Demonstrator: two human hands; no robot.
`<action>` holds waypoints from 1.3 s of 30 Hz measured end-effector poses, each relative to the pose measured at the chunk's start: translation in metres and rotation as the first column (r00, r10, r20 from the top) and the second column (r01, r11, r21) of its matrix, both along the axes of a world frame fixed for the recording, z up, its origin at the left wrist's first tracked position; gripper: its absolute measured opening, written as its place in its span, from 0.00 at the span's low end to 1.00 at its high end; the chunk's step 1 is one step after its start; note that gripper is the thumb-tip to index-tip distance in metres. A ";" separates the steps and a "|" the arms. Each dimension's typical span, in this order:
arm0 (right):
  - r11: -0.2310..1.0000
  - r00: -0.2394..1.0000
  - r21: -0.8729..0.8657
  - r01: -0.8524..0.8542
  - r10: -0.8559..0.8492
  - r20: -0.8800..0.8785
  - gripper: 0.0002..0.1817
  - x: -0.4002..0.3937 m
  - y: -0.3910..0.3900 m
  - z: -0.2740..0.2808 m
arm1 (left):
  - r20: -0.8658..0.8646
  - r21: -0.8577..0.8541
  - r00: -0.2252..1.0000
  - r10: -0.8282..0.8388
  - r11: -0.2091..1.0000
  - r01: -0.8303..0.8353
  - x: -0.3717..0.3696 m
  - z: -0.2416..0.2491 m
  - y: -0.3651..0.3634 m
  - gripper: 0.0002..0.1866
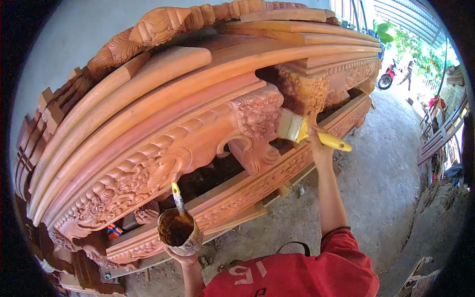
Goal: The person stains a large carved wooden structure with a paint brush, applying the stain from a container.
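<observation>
My right hand [315,144] is closed round the yellow-handled wide brush [292,126], whose pale bristles touch or nearly touch the carved corner [260,115] of a reddish wooden piece. Low in the view, my left hand [182,256] holds a pot [192,243] from beneath, its fingers partly hidden behind it. Brown material lines the inside of the pot. A second, smaller brush [176,196] with a yellow handle stands in it, bristles down. The carved lower rail [242,195] runs behind the pot.
Long curved wooden pieces [148,89] lie on top of the carved furniture, against a pale wall [64,54]. Concrete floor [381,163] stretches to the right. A red motorbike [387,78] and a person [407,74] are far off at the upper right. Wooden frames [443,131] lean at the right edge.
</observation>
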State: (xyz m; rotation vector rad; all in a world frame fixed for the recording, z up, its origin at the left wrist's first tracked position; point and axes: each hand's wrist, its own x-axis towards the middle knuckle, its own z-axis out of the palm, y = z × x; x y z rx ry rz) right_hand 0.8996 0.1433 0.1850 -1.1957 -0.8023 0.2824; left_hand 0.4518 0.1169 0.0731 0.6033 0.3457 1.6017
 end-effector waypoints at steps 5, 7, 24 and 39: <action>0.986 0.979 -0.146 0.076 -0.046 0.197 0.21 -0.028 -0.006 0.012 | 0.003 -0.017 1.000 -0.029 0.999 0.029 0.007 0.003 -0.002 0.36; 0.972 0.979 -0.220 0.080 -0.035 0.202 0.18 -0.038 -0.002 -0.018 | 0.001 -0.021 1.000 -0.024 0.999 0.024 0.010 0.003 -0.003 0.36; 0.971 0.979 -0.175 -0.162 0.180 0.092 0.20 -0.014 -0.007 -0.036 | 0.002 -0.055 1.000 0.000 0.999 0.000 0.008 -0.003 -0.005 0.36; 0.974 0.975 0.044 -0.223 0.221 0.039 0.18 -0.042 -0.013 0.006 | 0.011 -0.053 0.992 -0.126 0.991 0.126 0.016 -0.005 -0.004 0.35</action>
